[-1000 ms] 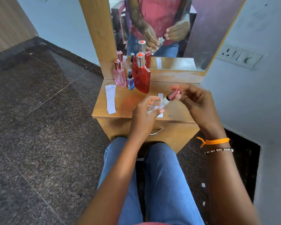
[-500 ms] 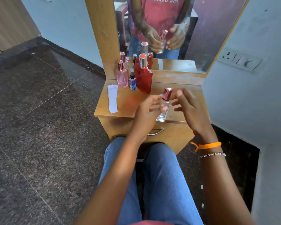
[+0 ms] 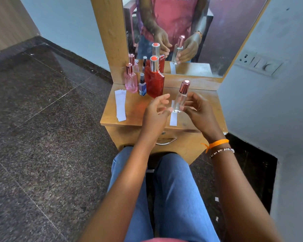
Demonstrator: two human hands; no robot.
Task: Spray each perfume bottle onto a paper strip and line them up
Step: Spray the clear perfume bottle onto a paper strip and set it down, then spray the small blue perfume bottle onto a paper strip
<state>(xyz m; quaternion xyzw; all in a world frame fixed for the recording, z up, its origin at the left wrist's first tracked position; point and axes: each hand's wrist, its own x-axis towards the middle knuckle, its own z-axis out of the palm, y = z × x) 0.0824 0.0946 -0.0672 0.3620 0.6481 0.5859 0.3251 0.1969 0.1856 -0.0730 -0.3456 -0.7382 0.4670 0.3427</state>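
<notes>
I am holding the clear bottle (image 3: 180,100) upright in my right hand (image 3: 199,112), fingers pinching its lower body above the single paper strip (image 3: 173,117) near the dresser top's (image 3: 135,109) front edge, while my left hand (image 3: 156,112) is hovering just beside it, fingers loose and holding nothing. With its rose cap (image 3: 184,86) on, I judge I am handling this bottle around its spray, and lining up comes next: setting it with the red bottle (image 3: 154,82), blue bottle (image 3: 142,86) and pink bottle (image 3: 130,81) at the back edge, spare strips (image 3: 120,105) lying at the left edge.

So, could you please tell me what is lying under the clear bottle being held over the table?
A white paper strip lies on the table beneath the clear bottle, which the right hand holds. The strip's far end is covered by the bottle and the left hand.
</notes>
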